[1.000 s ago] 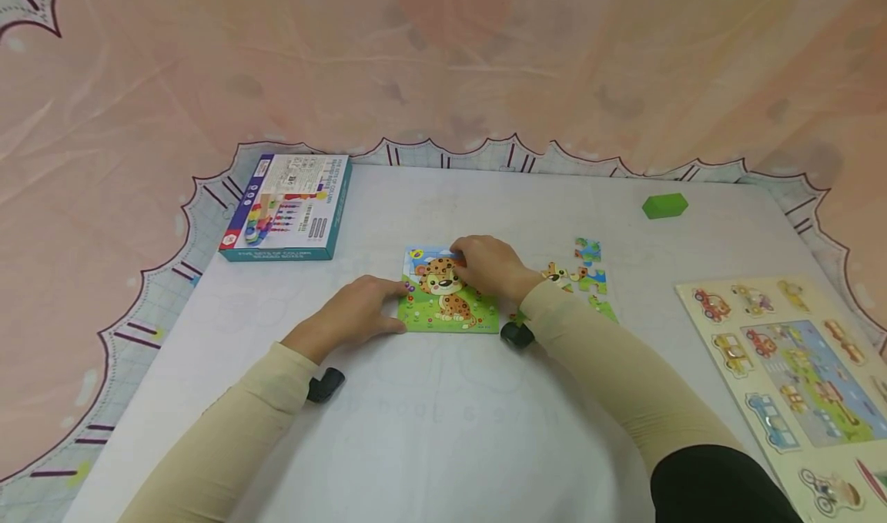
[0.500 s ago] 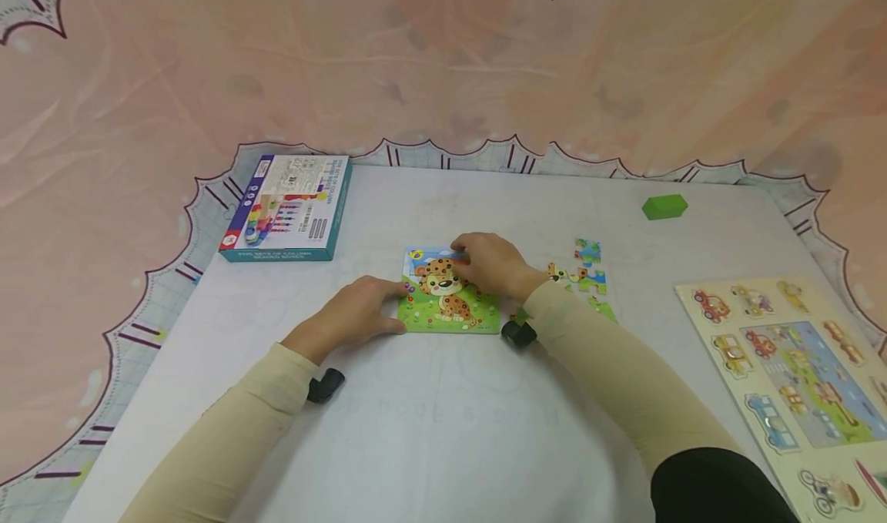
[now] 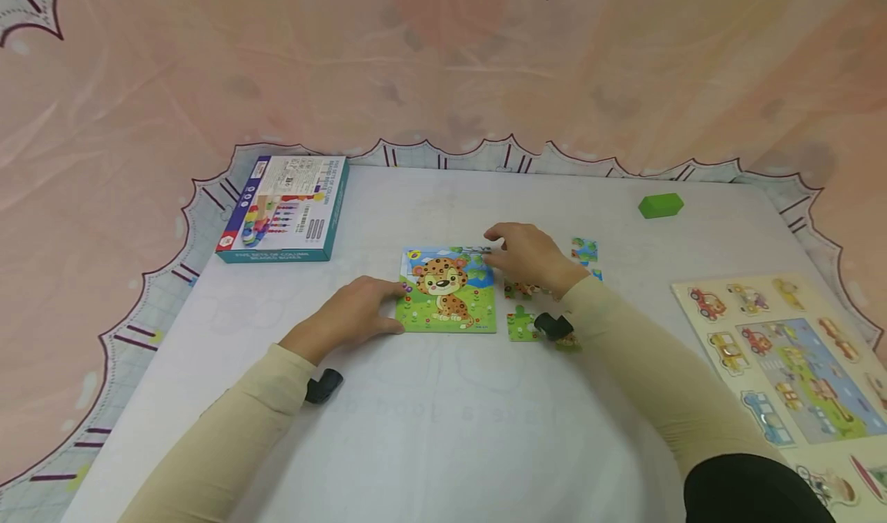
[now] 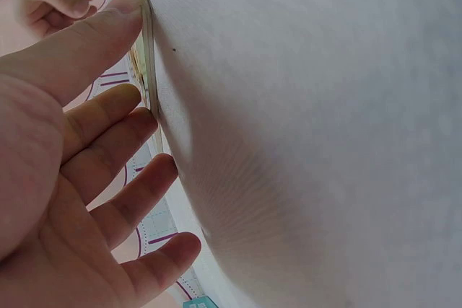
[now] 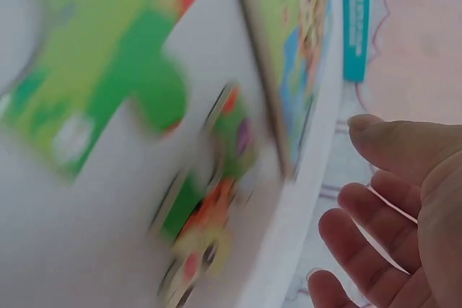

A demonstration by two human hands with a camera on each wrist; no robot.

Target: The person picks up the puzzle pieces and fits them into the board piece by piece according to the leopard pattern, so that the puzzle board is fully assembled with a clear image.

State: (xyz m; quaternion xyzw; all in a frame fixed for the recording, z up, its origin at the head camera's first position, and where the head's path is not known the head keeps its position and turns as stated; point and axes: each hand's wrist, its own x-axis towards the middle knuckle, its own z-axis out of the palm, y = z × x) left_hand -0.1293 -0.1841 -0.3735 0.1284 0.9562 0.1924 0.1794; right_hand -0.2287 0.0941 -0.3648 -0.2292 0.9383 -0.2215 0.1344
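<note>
A small square puzzle board (image 3: 453, 319) printed with a seated leopard lies on the white table. My left hand (image 3: 352, 311) rests at its left edge; in the left wrist view the thumb (image 4: 97, 45) touches the board's side and the other fingers spread loosely. My right hand (image 3: 530, 257) hovers by the top right corner, with thumb and fingers apart and nothing between them in the right wrist view. Loose jigsaw pieces lie right of the board, among them a green piece (image 3: 521, 327) and a blue-green piece (image 3: 584, 248); my right hand and sleeve partly cover others.
A flat teal-edged box (image 3: 287, 211) stands at the back left of the table. Toward the back right is a green block (image 3: 661, 206). A large cream board (image 3: 703, 307) with vehicle pictures lies at the right, partly behind the right sleeve.
My right hand has lifted off the leopard board's upper part and moved right, uncovering the picture and the green piece. The left hand stays at the board's left edge.
</note>
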